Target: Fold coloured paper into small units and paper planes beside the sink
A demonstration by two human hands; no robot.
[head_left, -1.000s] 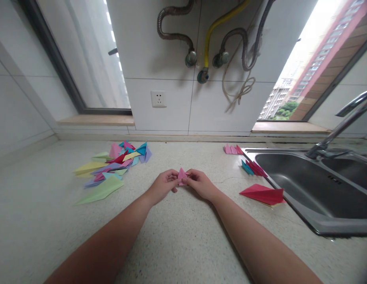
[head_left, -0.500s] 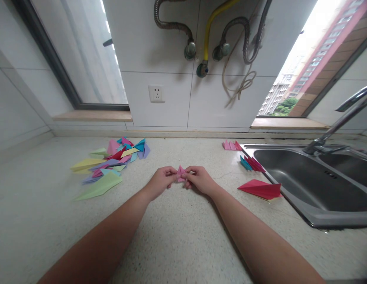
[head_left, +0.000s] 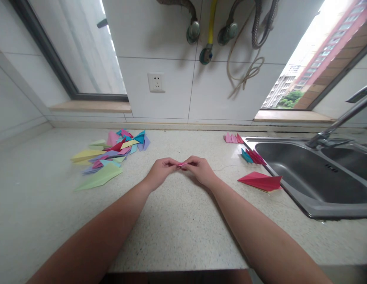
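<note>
Between my two hands, above the middle of the counter, is a small folded pink paper plane (head_left: 181, 165), seen nearly edge-on and mostly covered by fingers. My left hand (head_left: 163, 172) pinches its left side with thumb and fingertips. On its right side my right hand (head_left: 201, 170) pinches it the same way, the fingertips of both hands almost meeting. A heap of folded paper planes in many colours (head_left: 112, 152) lies to the left. At right lie a larger red paper plane (head_left: 260, 182), a cluster of blue and dark pink planes (head_left: 254, 156) and a row of small pink planes (head_left: 233, 138).
A steel double sink (head_left: 307, 209) with a faucet (head_left: 328, 136) is set into the speckled counter (head_left: 177, 236) on the right. Behind stands a tiled wall with a socket (head_left: 156, 83), hoses and a yellow pipe (head_left: 212, 23). Windows flank the wall.
The pink paper plane has tipped from showing its pointed shape to nearly edge-on, and my fingertips have drawn closer together. The view has tilted slightly down, showing the counter's front edge.
</note>
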